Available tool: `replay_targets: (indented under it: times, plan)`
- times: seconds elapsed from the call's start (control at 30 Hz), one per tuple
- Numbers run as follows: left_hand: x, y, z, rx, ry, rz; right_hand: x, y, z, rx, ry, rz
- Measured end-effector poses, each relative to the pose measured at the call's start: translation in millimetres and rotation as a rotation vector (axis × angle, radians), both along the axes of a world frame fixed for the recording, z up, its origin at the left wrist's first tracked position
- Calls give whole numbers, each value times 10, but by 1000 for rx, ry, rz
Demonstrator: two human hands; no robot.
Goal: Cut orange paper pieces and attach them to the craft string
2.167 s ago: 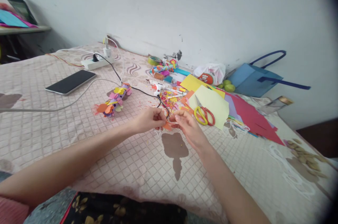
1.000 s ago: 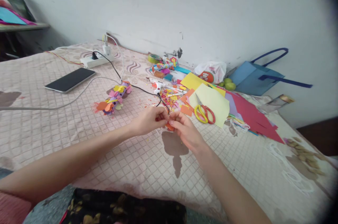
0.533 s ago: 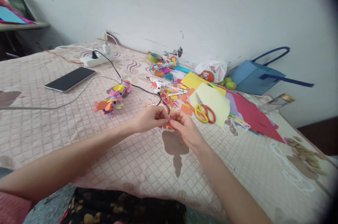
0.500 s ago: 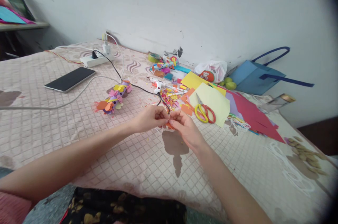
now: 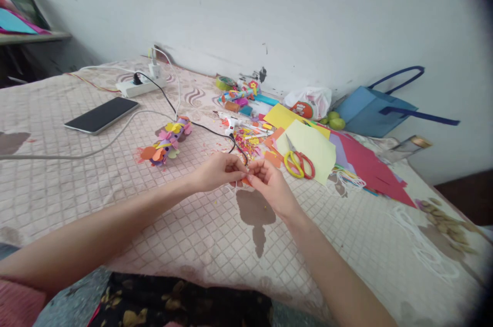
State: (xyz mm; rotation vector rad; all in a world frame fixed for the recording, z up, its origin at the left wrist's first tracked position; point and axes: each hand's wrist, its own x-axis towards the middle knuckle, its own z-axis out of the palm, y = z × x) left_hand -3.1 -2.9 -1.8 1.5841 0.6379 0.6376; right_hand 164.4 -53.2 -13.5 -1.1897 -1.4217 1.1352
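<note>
My left hand [image 5: 223, 170] and my right hand [image 5: 269, 183] meet over the middle of the table, fingertips pinched close together. Between them they grip a small orange piece of paper [image 5: 247, 181], mostly hidden by the fingers. A thin white string [image 5: 232, 188] hangs below the left fingertips. Just beyond the hands lie small colourful paper scraps [image 5: 246, 143] and a white glue gun [image 5: 231, 124]. Scissors with a yellow and a red handle [image 5: 298, 164] rest on pale yellow paper [image 5: 314, 147], right of my right hand. Left of the hands lies a roll decorated with paper petals [image 5: 169, 141].
A phone [image 5: 102, 115] and a power strip [image 5: 134, 87] with cables are on the left. Coloured sheets, including red paper [image 5: 370, 170], lie to the right, near a blue bag [image 5: 373, 111]. White string [image 5: 421, 245] lies at the right edge. A wall stands behind.
The hands stay together in almost the same place. My right fingers have shifted slightly around the orange paper, and a little more of the fingertips shows.
</note>
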Motion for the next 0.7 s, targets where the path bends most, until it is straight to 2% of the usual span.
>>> replay_targets:
  times: [0.23, 0.43, 0.7]
  plan:
    - [19, -15, -32, 19, 14, 32, -5, -8, 11, 46, -92, -16]
    - [30, -11, -10, -4, 46, 85, 5, -12, 44, 67, -57, -50]
    - [24, -27, 7, -5, 69, 98, -23, -28, 39, 188, -221, -61]
